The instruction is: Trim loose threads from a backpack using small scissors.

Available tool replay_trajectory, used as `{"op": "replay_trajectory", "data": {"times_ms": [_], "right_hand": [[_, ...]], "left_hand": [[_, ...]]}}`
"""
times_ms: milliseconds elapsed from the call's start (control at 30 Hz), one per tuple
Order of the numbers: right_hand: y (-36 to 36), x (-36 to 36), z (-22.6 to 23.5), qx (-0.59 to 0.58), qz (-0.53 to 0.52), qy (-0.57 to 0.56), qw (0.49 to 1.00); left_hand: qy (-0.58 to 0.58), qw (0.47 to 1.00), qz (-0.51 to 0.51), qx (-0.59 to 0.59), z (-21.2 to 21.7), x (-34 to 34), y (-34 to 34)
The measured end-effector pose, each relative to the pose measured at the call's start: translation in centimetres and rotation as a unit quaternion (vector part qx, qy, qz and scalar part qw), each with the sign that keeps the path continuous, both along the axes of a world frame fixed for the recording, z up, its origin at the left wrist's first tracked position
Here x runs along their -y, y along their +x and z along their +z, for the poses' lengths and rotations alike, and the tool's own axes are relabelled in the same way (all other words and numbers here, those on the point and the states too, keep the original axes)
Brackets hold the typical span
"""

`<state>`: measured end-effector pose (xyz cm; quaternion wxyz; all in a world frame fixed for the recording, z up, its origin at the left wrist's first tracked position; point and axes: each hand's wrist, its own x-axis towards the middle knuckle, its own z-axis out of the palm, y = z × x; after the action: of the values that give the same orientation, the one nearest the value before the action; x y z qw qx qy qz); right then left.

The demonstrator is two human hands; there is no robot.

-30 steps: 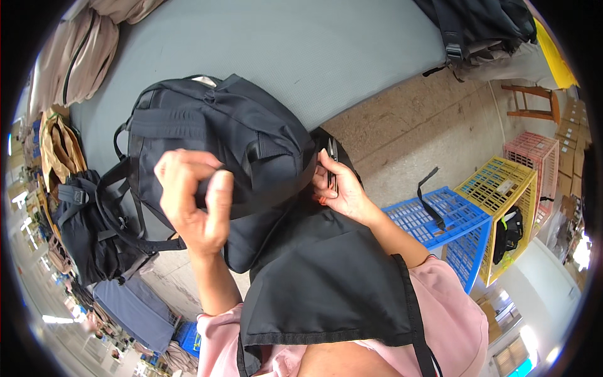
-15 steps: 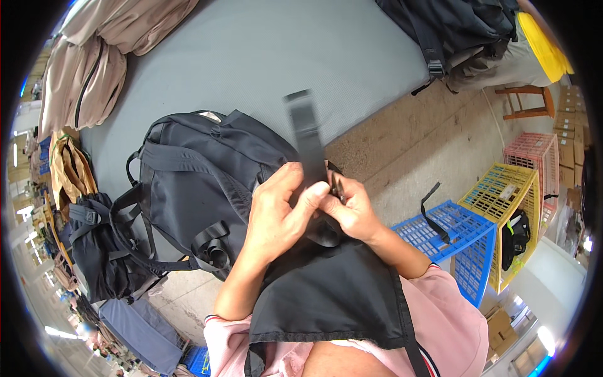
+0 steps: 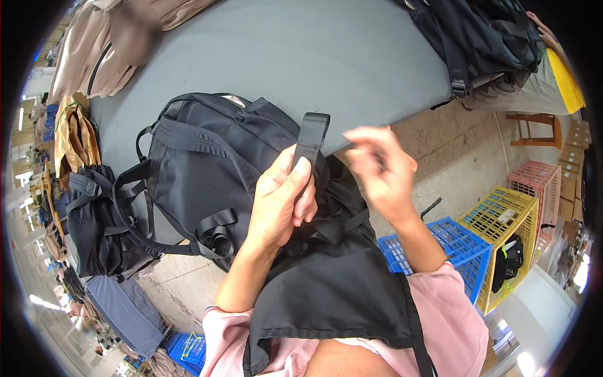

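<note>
My left hand [image 3: 279, 198] pinches a black webbing strap [image 3: 313, 129] between thumb and fingers. The strap's folded end stands up above the thumb. A black backpack [image 3: 207, 157] lies on the grey padded table [image 3: 264, 56], just left of and beyond that hand, with a shoulder strap across it and a coiled webbing strap [image 3: 217, 235] on its near side. My right hand [image 3: 386, 173] is raised to the right, apart from the strap and smeared by motion. Its fingers are curled, and a small dark thing shows between them, too blurred to name.
Another black backpack [image 3: 103, 235] is at the left, with beige bags [image 3: 94, 56] at the far left. More black bags [image 3: 471, 38] lie at the far right beside a person's hand. Blue [image 3: 440, 242], yellow [image 3: 496, 210] and pink [image 3: 534, 182] plastic crates stand to the right, near a wooden stool [image 3: 534, 129].
My right hand has come away from the strap and moved up and right. The left hand still holds the strap, whose end now stands lower and bent. The view has shifted slightly.
</note>
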<state>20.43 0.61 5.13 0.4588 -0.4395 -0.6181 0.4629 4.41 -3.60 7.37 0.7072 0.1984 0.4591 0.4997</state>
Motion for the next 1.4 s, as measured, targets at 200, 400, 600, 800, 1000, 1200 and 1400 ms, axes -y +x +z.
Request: {"op": "replay_trajectory", "data": {"times_ms": [200,400,600,800,1000,1200,1400], "right_hand": [[-0.3,0.5,0.0,0.096,-0.002,0.066,0.993],[-0.4,-0.4,-0.3,0.162,0.023,0.164,0.973],[-0.3,-0.5,-1.4,0.189,-0.011,0.262,0.946],[-0.6,0.1,-1.5,0.177,-0.016,0.199,0.964],[-0.9,-1.4,0.6,-0.114,-0.061,-0.068,0.989],[-1.4,-0.7,-0.2,0.039,0.095,0.246,0.964],[-1.4,0.3,-2.1,0.138,0.063,0.366,0.918]], "left_hand": [[0.007,0.998,0.023,-0.065,-0.2,0.2,0.0],[-0.008,0.994,0.007,-0.113,0.2,-0.1,0.4],[-0.009,0.995,-0.007,-0.095,-0.4,0.1,0.0],[-0.025,0.995,0.009,-0.098,-0.4,-0.1,0.0],[0.007,0.984,-0.033,-0.177,-1.0,0.4,0.2],[0.074,0.992,0.019,-0.097,-1.7,0.0,-0.2],[0.084,0.996,-0.012,0.02,-0.6,0.8,-0.4]]}}
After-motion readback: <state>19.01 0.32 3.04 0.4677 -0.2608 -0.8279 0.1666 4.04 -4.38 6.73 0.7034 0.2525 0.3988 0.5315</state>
